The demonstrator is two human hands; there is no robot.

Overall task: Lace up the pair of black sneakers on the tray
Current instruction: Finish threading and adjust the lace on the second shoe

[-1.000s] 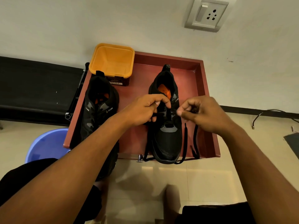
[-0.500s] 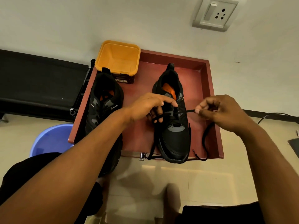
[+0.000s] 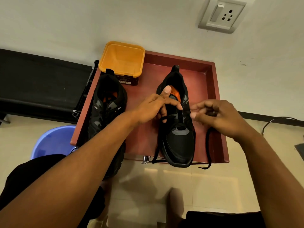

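**Inspector A:** Head view is showing the red-brown, raised-rim wooden tray [image 3: 212, 89] carrying both black mesh sneakers. The left black sneaker [image 3: 105, 111] is lying along the tray's left edge; the right black sneaker [image 3: 178, 142] is sitting right of centre, toe overhanging the near edge.

**Inspector B:** Hand states?

**Inspector A:** The left hand [image 3: 153, 107] is pinching a loop of the flat black woven lace [image 3: 209, 145] at the eyelets, thumb raised. The right hand [image 3: 215, 116] is curling its fingers just beside the shoe; I cannot tell whether it is gripping the lace.

**Inspector B:** Handling?

**Inspector A:** I am judging the lace limp and light, prone to twisting; it is best taken near its stiff tip. The shoe is looking light with a soft upper, so steadying it at the eyelet row is advisable. The yellow square plastic tub [image 3: 122, 59] is standing at the tray's far corner, clear of the work.
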